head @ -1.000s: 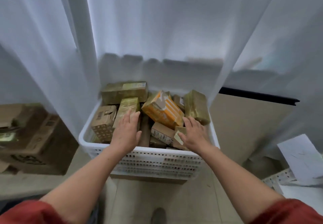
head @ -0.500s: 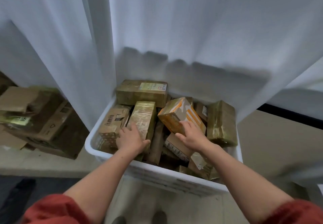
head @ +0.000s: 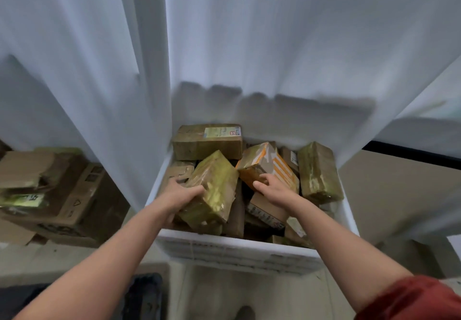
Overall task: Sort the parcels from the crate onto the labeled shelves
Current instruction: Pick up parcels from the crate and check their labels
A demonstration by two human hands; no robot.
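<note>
Tilted up from the left half of the crate (head: 237,243): a taped parcel (head: 214,187), held in the left hand (head: 178,196), thumb on the top face, fingers wrapped round the left edge. Just right of it, propped on the heap, an orange parcel (head: 273,163), with the right hand (head: 273,191) at its near corner, fingers bent against it. Cannot tell whether pinching or only resting. Behind, flat along the far wall, a labelled parcel (head: 199,142); by the right wall, a far-right parcel (head: 319,170), also taped. No shelves in view.

Looks like a stiff carton under glossy tape: probably firm enough to squeeze, probably slick on the flat faces. Better to take hold across the narrow sides, thumb opposite fingers, than to press on the shiny top. Seems light enough for one hand, judging by the easy tilt, though weight unproven. Orange parcel crumpled at the top, tape wrinkled: likely softer, so worth gripping at a corner or from beneath, not on the dented face. Some risk of neighbours sliding into the gap on lifting, given the loose heap.
</note>
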